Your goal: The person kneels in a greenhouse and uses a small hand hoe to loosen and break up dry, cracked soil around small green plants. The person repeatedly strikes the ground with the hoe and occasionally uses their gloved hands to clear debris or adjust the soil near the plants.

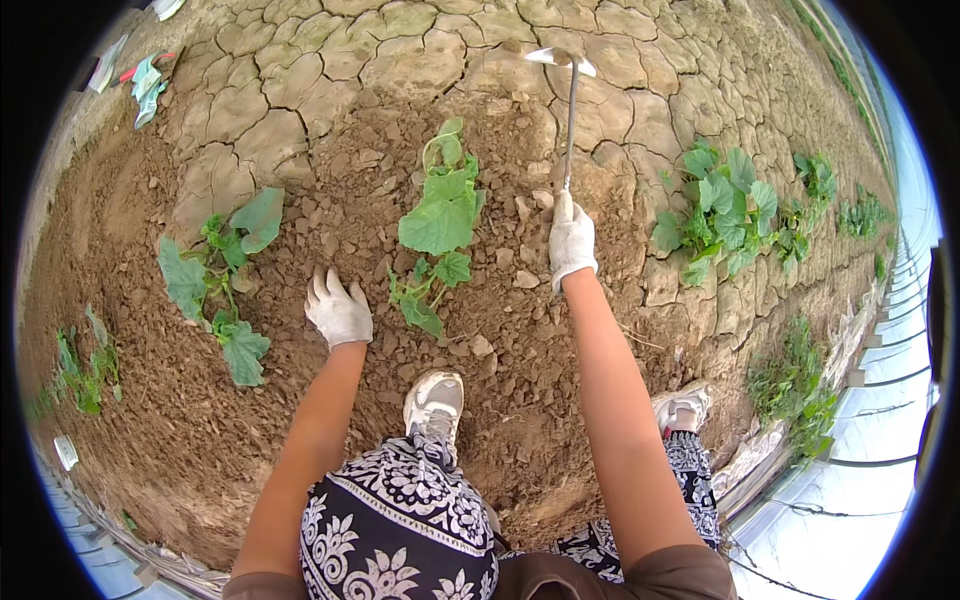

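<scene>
My right hand (573, 238), in a white glove, grips the handle of a small hoe. The hoe's thin metal shank (571, 127) points away from me, and its pale blade (561, 58) is over the cracked ground. My left hand (337, 309), also gloved in white, rests with fingers spread on or just over the loosened soil (360, 225). A broad-leaved vine seedling (439, 217) stands between my hands. Left of my left hand grows another such plant (225, 281).
Cracked, dry soil (420, 56) spreads beyond the crumbled patch. More leafy plants (724, 202) grow at the right, and one (86, 367) at the far left. A pale green cloth (148, 90) lies at the upper left beside a red-handled object. Clear plastic sheeting (862, 450) borders the right.
</scene>
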`<state>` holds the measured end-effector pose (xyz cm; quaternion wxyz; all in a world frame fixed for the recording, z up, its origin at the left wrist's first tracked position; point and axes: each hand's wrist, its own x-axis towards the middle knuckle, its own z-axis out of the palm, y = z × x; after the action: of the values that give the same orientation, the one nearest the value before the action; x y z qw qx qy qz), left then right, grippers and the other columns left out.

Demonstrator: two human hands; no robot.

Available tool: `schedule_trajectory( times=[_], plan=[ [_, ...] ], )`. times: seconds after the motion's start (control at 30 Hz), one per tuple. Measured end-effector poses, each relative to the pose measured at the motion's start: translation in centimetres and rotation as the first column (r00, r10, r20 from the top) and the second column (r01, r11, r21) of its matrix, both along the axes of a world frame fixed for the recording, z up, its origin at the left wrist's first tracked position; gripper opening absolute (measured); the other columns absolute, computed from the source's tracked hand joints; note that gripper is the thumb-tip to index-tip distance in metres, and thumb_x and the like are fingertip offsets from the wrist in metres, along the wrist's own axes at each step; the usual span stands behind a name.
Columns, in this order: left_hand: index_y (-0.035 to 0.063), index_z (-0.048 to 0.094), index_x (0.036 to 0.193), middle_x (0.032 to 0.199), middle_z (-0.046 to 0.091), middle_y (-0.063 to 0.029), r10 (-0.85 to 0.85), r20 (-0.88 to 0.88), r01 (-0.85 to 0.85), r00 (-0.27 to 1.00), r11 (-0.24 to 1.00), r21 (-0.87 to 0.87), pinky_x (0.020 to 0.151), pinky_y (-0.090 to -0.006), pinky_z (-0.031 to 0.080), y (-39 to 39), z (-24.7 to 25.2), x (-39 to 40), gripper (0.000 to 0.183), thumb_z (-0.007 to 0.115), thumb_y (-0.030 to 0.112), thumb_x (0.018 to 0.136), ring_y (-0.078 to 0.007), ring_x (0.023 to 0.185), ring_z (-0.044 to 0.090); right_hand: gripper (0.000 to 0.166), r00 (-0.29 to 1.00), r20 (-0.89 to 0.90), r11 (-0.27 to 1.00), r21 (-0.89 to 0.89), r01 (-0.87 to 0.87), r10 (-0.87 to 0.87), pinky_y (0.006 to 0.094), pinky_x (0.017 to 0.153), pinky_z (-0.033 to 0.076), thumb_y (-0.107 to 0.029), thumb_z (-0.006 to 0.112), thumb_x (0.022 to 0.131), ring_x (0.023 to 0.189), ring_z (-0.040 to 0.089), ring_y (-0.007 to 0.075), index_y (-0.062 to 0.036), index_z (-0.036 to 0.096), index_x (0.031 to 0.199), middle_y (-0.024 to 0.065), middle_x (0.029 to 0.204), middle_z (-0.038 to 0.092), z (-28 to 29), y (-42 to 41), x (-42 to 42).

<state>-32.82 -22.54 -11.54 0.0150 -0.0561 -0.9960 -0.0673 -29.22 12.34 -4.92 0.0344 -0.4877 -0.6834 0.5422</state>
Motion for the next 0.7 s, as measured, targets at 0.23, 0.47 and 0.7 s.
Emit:
schedule_trajectory(
  times=[0.23,0.47,0.7],
  plan=[
    [0.0056,0.049,0.127,0.137,0.047,-0.0169,-0.017,-0.040,0.016,0.999,1.000,-0.016,0.104,-0.0507,0.034,0.0,-0.6,0.2,0.048,0.063,0.026,0.086,-0.0364,0.126,0.044,0.061,0.887,0.462,0.991,0.117,-0.061,0.000,0.0414,0.083,0.047,-0.051,0.043,0.097,0.093,0.063,0.0383,0.0055,0.065,0.100,0.0251,0.095,0.066,-2.3,-0.9,12.7],
    [0.0053,0.050,0.127,0.137,0.048,-0.0170,-0.008,-0.038,0.007,0.999,1.000,-0.010,0.103,-0.0502,0.035,1.1,-0.7,0.1,0.047,0.063,0.026,0.086,-0.0359,0.125,0.045,0.057,0.902,0.430,0.998,0.069,-0.012,-0.018,0.0403,0.078,0.048,-0.051,0.048,0.095,0.077,0.062,0.0347,0.0028,0.065,0.091,0.0231,0.084,0.066,-1.4,-6.2,22.6],
    [0.0054,0.051,0.128,0.137,0.048,-0.0168,0.000,-0.040,-0.002,0.999,0.999,-0.034,0.103,-0.0495,0.035,0.3,-0.9,-0.1,0.048,0.062,0.027,0.087,-0.0351,0.125,0.045,0.050,0.920,0.349,0.952,0.299,0.072,-0.179,0.0424,0.077,0.049,-0.045,0.051,0.094,0.078,0.061,0.0374,0.0022,0.057,0.108,0.0232,0.091,0.066,2.5,3.2,9.4]
  ],
)
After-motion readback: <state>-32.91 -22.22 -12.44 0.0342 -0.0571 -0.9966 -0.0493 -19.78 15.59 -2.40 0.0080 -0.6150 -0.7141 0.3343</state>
